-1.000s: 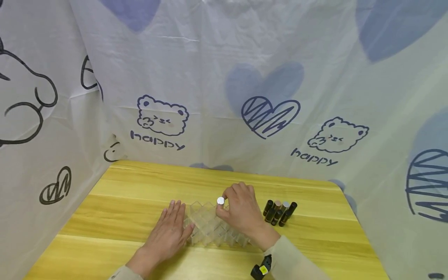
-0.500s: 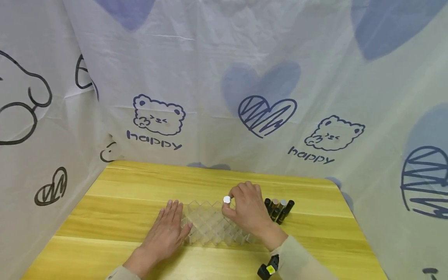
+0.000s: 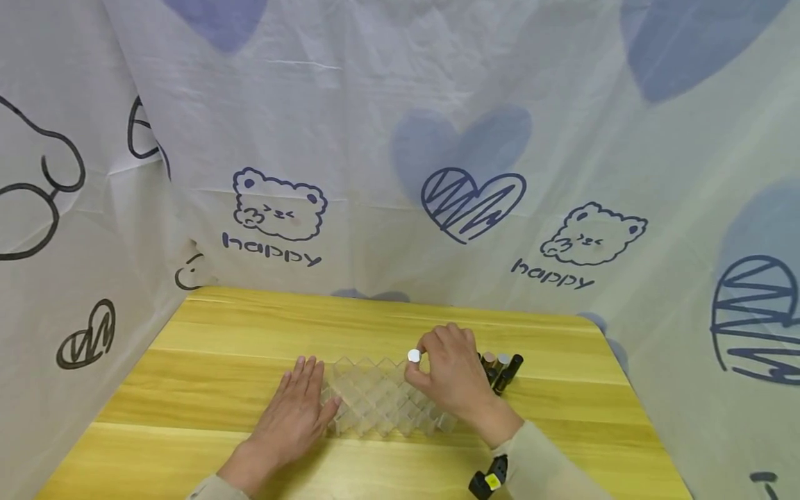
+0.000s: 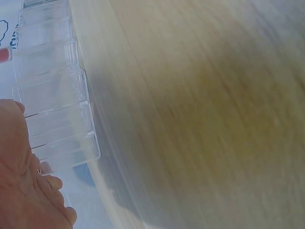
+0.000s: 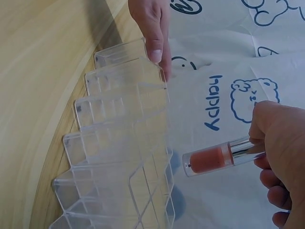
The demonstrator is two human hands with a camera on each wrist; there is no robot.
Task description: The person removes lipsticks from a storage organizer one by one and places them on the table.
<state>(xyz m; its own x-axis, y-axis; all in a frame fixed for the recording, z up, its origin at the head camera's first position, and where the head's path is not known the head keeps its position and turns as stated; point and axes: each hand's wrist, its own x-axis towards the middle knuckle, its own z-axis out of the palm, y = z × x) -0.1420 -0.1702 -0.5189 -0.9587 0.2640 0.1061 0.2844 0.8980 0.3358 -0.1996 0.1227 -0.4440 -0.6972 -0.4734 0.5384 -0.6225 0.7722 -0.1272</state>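
Note:
A clear acrylic lipstick organizer (image 3: 369, 399) with diamond-shaped compartments stands on the table. My left hand (image 3: 295, 410) lies with straight fingers against its left end, the thumb touching the near corner; the same left hand (image 4: 24, 176) shows in the left wrist view. Above the organizer's right part, my right hand (image 3: 453, 375) pinches a lip gloss tube (image 5: 209, 160) by its silver cap, between thumb and index finger. The tube is clear with coral-red content, its clear end pointing down toward the compartments and apart from them. From the head view only the white cap top (image 3: 414, 355) shows.
Several lipstick tubes (image 3: 514, 368), mostly black, stand in a cluster right of the organizer, partly hidden by my right hand. A printed white cloth (image 3: 375, 139) hangs behind the wood-grain table (image 3: 250, 326). A black device (image 3: 487, 479) sits at my right wrist.
My right hand has moved to the right over the organizer, still holding the lip gloss tube, and now hides more of the lipstick cluster. My left hand has stayed at the organizer's left end.

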